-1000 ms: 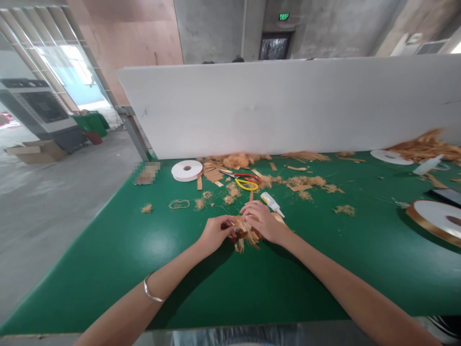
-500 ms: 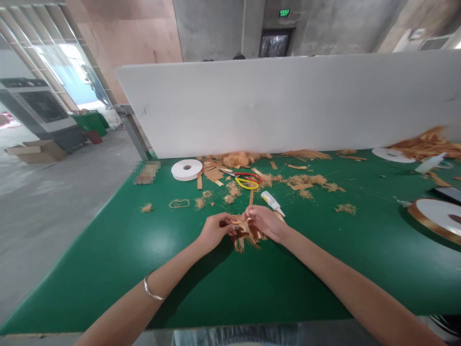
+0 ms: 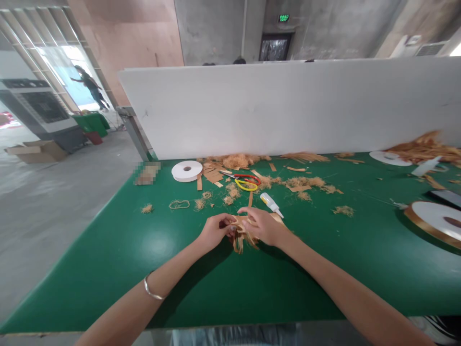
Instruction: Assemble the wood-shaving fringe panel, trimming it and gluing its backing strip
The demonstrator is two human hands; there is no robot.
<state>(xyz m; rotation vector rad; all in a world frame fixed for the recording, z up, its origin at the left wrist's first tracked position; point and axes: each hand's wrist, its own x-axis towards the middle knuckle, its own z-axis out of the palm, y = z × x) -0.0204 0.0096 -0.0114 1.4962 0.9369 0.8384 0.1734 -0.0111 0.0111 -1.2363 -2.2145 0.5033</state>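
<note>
My left hand (image 3: 215, 231) is closed, its thumb and fingers pinching the left end of a bundle of tan raffia-like strips (image 3: 239, 243). Loose ends of the strips hang toward me. Over the bundle's right part lies my right hand (image 3: 267, 228), forefinger and thumb apart and touching the strips; its other fingers are mostly hidden. Just beyond it a small white glue bottle (image 3: 271, 204) rests on its side, nozzle toward the hand. Scissors with red and yellow handles (image 3: 248, 181) lie farther back, beside a narrow tan strip (image 3: 250, 199).
On the green table (image 3: 173, 293) are a white ribbon roll (image 3: 179, 173), tan fibre scraps (image 3: 236, 161) and cut pieces (image 3: 213, 174). To the right sit a brown-edged reel (image 3: 432, 214) and another bottle (image 3: 427, 166). A white panel (image 3: 288, 108) borders the back. A person (image 3: 90, 86) stands far left.
My right hand's forefinger and thumb have spread apart over the strips. The left hand keeps its pinch. A distant person at the doorway has come into fuller view.
</note>
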